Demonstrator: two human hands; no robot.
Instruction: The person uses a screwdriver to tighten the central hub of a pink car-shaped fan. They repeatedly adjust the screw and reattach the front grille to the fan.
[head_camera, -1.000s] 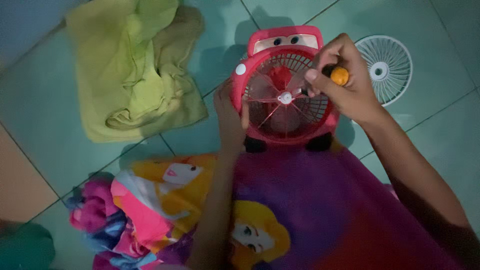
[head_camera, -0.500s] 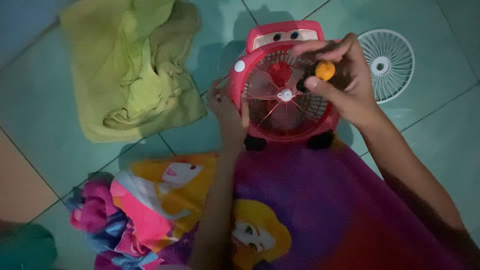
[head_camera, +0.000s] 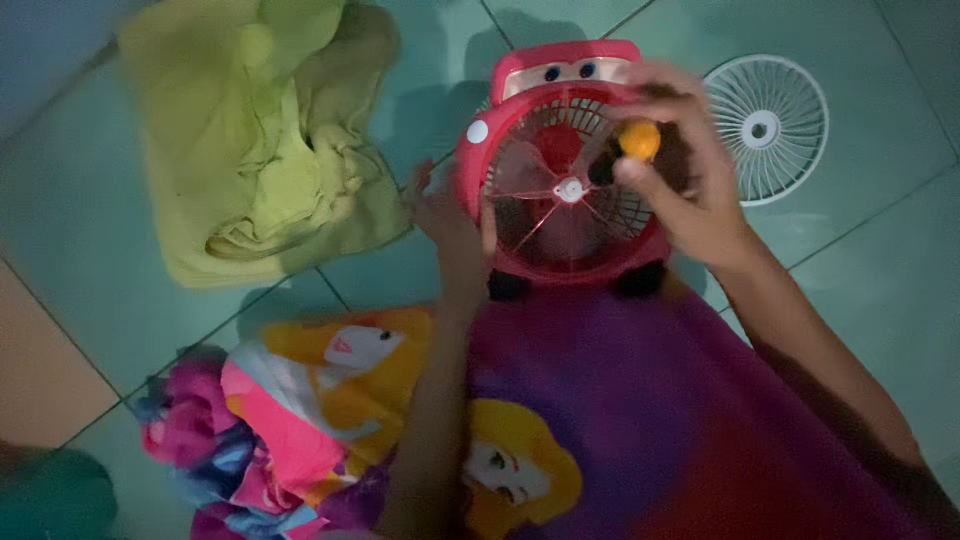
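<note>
A small red car-shaped fan with its front grille off lies on the tiled floor, clear blades showing. My left hand grips its left rim. My right hand is above the fan's right half, blurred, shut on a screwdriver with an orange-capped handle; its tip points toward the white hub of the blades. The shaft is mostly hidden by my fingers.
The detached white round grille lies on the floor right of the fan. A crumpled yellow-green cloth lies at the upper left. A bright cartoon-print blanket covers my lap below the fan.
My right hand with the screwdriver has shifted up and turned over the fan's right side, now blurred. My left hand has stayed on the fan's left rim.
</note>
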